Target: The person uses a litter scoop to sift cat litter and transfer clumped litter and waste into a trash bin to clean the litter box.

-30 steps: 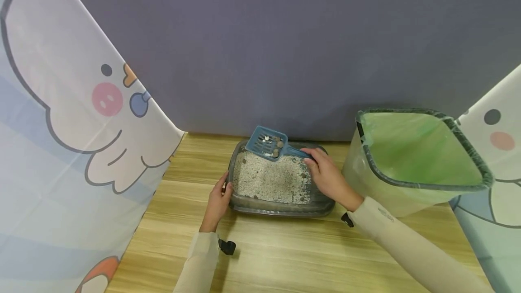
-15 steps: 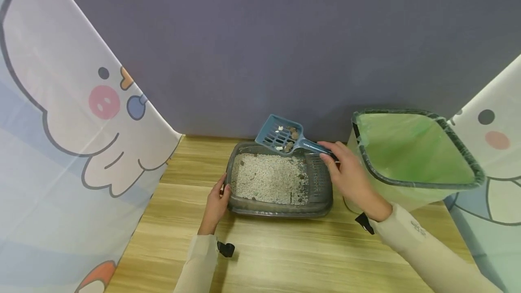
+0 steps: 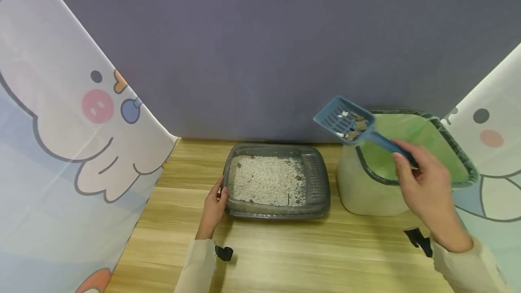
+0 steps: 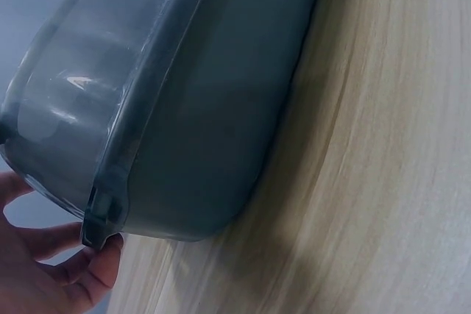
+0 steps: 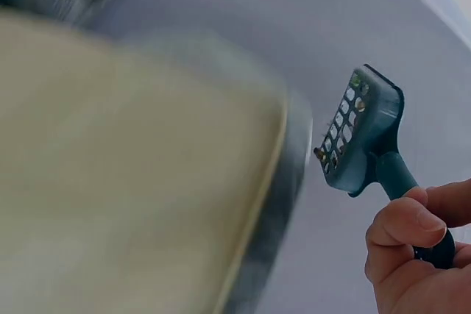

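My right hand grips the handle of a blue slotted litter scoop, raised in front of the bin's left part in the head view. Brown clumps and a few white bits lie on its slots. The right wrist view shows the fingers curled round the handle. My left hand holds the left end of a grey litter box, thumb and fingers pinching its rim tab. Pale granular litter with small dark lumps fills the box, and a ridged strip runs along its right side.
A pale bin with a green liner and dark rim stands right of the litter box on the wood-grain table. Behind the table rises a dark grey panel. Cartoon-printed cloth hangs at both sides.
My right hand has lifted the scoop with its clumps off from over the litter box and carried it right to the bin. The left hand stays at the box's left end.
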Tool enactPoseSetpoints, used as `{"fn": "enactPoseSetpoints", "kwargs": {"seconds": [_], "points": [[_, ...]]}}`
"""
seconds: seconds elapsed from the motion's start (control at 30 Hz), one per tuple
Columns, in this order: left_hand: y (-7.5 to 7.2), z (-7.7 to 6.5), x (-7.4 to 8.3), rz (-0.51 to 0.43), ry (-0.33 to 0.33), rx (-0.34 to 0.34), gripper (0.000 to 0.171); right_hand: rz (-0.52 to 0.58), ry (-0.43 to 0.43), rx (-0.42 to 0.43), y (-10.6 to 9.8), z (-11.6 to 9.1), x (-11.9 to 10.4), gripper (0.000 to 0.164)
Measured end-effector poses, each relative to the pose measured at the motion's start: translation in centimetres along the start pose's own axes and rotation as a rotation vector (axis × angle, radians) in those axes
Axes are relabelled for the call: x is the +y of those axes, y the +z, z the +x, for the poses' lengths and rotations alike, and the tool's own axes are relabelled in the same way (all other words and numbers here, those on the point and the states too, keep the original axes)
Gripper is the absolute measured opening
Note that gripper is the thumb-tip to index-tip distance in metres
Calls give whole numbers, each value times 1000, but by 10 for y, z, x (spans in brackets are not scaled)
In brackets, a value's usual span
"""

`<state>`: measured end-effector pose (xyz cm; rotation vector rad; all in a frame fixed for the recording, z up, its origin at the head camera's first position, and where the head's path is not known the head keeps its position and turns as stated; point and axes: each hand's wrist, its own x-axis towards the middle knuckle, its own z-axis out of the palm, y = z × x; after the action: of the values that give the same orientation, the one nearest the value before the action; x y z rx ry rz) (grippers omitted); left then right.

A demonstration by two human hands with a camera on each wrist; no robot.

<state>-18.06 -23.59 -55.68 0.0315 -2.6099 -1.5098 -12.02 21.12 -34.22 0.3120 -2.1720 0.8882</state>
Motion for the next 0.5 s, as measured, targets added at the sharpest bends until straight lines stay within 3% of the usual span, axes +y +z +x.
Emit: {"fn": "enactPoseSetpoints", "kwargs": {"seconds": [0.17, 0.3, 0.5], "points": [[-1, 0, 1, 4, -1, 6, 48, -126, 93, 134, -33, -8, 23, 29], [-1, 0, -2, 7, -1, 8, 48, -222, 182, 207, -47, -15, 38, 31], [0, 1, -2, 4, -4, 2, 48, -261, 182, 287, -53, -24, 56, 28]]}}
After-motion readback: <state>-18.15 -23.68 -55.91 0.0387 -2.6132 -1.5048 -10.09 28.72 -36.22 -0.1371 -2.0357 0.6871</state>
